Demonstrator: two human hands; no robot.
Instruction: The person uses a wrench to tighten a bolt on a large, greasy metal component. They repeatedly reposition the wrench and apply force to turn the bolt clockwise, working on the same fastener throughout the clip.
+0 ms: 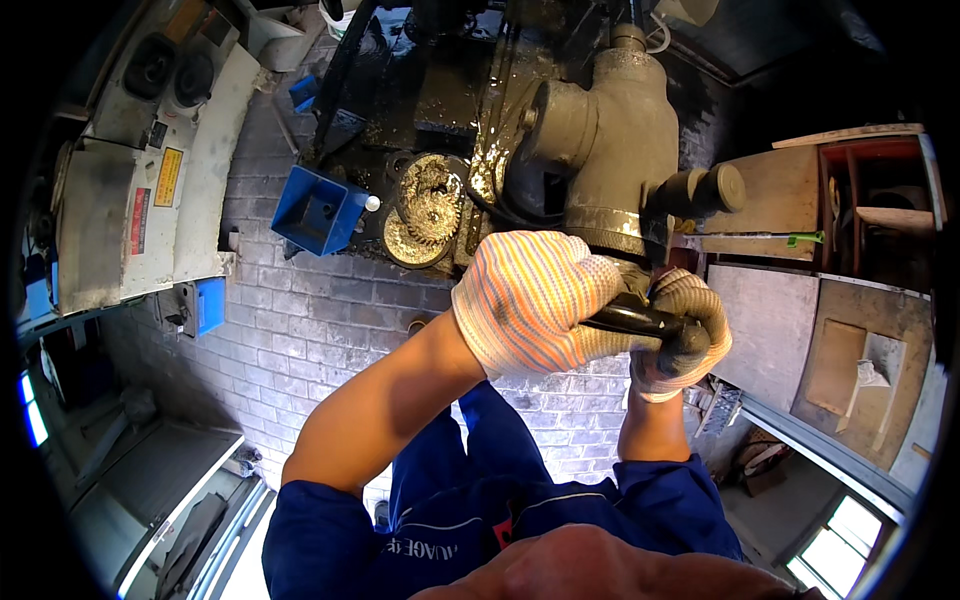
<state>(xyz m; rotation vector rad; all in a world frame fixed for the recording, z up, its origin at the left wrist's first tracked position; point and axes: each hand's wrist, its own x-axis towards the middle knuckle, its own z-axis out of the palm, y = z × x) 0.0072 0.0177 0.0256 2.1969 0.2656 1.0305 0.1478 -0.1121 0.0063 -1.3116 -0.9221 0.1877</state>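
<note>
Both my hands wear striped knit work gloves. My left hand (536, 304) is closed on a black handle (637, 316) below the head of a large greyish-brown machine (622, 142). My right hand (694, 330) wraps round the rounded dark end of that handle, close beside the left. Behind the gloves, the handle's connection to the machine is partly hidden. Left of the machine head, toothed metal discs (427, 202) coated in shiny wet chips or oil lie at the edge of the dark, wet machine table (450, 97).
A blue bin (319, 210) stands beside the discs. On the left is a pale machine cabinet (202, 165) with warning labels. Wooden-topped cabinets (765, 322) and an open red shelf unit (877, 176) are at the right. Grey brick paving (300, 322) lies underfoot.
</note>
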